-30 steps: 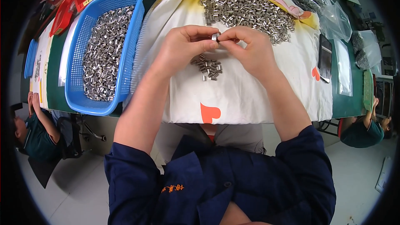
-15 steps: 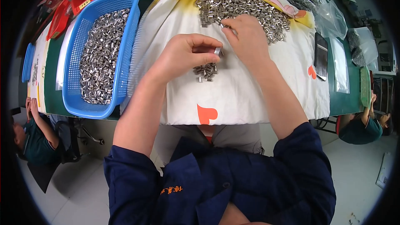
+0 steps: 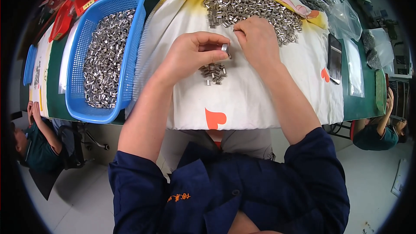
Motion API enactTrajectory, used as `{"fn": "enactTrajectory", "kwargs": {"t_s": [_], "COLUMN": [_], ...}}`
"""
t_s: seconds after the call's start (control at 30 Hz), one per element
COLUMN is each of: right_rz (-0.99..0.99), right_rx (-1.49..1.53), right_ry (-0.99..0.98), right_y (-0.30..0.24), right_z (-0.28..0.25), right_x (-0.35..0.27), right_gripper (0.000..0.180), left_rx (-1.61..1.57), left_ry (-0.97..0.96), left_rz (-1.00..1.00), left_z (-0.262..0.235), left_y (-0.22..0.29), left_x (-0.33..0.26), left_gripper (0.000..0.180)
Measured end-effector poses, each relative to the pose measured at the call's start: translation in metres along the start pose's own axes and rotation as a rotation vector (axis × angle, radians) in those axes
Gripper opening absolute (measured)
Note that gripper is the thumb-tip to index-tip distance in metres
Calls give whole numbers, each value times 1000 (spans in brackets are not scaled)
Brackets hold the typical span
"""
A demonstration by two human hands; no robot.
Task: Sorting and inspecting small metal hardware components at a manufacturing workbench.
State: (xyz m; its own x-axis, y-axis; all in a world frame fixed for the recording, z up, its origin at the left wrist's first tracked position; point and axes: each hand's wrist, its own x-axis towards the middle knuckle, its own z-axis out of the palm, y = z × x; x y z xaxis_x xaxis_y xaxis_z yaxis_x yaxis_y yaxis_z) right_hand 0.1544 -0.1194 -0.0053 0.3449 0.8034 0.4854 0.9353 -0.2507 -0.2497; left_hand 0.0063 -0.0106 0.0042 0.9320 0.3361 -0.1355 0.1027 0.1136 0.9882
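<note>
A: What is the left hand [image 3: 193, 54] doing?

B: It is pinching one small metal sleeve [image 3: 225, 47] between thumb and forefinger, fingers curled in tight around it, hovering just above the little heap [image 3: 213, 73] on the white cloth [image 3: 242, 100].

A: And the right hand [image 3: 258, 39]?

B: It is resting at the near edge of the big pile [image 3: 249, 4], fingertips pressed together on the pieces there. The fingers are narrow, but I cannot tell whether they are actually gripping a piece, because the knuckles are hiding the tips.

A: How should this be handled well?

B: I am judging here: keeping the pinch on the sleeve's sides rather than its ends is helping, since these pieces look smooth and apt to slip or roll. Working low over the cloth is sensible too, so a dropped piece is landing softly and staying near.

A: Anything to watch?

B: The little heap is sitting well apart from the big pile, and keeping that gap is stopping the two from mixing. The blue basket [image 3: 130, 56] of similar pieces is standing to the left, just beside the cloth, so the left forearm should be staying clear of its rim.

A: Anyone else about?

B: People are sitting low at either side, well away from the hands.
</note>
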Motion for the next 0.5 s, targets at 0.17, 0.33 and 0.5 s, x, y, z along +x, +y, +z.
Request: {"fn": "enactTrajectory", "kwargs": {"t_s": [0.17, 0.33, 0.5], "right_rz": [18, 13, 220], "right_rx": [21, 15, 320], "right_ry": [-27, -73, -393], "right_y": [-1, -1, -14], "right_z": [-1, -4, -28], "right_x": [-1, 0, -4], "right_gripper": [7, 5, 8], "left_rx": [-5, -28, -114], "left_ry": [26, 73, 113], "left_rz": [33, 65, 48], "left_z": [0, -5, -7], "left_y": [-2, -5, -4], "left_x": [2, 6, 7], "left_gripper": [25, 28, 28]}}
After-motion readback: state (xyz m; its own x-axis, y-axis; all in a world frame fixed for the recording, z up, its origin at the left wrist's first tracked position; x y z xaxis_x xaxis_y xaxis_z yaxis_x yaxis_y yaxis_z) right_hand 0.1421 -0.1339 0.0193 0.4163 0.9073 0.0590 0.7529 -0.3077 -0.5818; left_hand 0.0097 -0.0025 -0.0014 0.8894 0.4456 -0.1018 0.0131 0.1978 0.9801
